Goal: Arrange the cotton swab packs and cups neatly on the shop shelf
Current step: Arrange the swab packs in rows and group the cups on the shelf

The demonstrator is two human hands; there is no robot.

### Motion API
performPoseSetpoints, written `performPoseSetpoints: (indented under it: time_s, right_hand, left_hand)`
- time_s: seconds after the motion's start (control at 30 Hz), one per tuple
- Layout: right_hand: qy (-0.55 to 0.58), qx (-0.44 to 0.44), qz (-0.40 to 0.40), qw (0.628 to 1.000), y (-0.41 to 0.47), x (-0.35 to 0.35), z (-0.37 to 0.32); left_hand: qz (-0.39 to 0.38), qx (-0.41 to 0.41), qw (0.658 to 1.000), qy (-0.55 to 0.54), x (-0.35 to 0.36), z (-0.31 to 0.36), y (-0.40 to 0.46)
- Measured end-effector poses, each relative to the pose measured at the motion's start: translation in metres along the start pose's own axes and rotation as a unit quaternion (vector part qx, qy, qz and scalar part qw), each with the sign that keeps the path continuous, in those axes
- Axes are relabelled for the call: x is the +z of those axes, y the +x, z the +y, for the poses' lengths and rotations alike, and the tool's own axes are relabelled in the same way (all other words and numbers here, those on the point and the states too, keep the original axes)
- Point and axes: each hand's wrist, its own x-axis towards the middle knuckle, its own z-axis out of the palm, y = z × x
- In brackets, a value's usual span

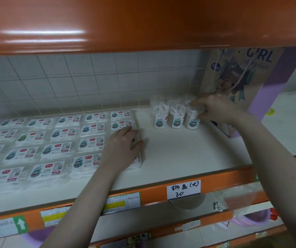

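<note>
The cotton swab packs (pixel 57 138) lay flat in rows across the left half of the white shelf (pixel 179 154), their long sides running left to right and their printed labels facing up. Three clear cups (pixel 176 115) stood upright in a row at centre right, near the tiled back wall (pixel 72 81), each with a small cartoon sticker facing forward and white sticks inside. The left hand (pixel 122 147) rested palm down, fingers relaxed and straight, on the rightmost column of packs at the frame's centre. The right hand (pixel 213 108) reached the rightmost cup, thumb and fingers curled round its rim and side.

Pack labels carried a red badge, a barcode and small print too blurred to read. A handwritten white tag (pixel 184 189) on the orange shelf edge showed characters and "20". A paper bag (pixel 242 83) at upper right read "GIRL"; its lower part was hidden behind the right hand. The orange shelf above (pixel 143 24) filled the top of the frame.
</note>
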Motion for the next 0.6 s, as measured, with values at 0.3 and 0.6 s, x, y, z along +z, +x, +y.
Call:
performPoseSetpoints:
  time_s: [0.3, 0.6]
  right_hand:
    - [0.003, -0.044, 0.086, 0.995, 0.003, 0.019, 0.01]
    - [0.012, -0.042, 0.138, 0.989, -0.003, 0.031, 0.011]
  left_hand:
    - [0.007, 0.002, 1.0, 0.014, 0.002, -0.001, 0.0]
    - [0.012, 0.017, 1.0, 0.02, 0.001, 0.0, 0.001]
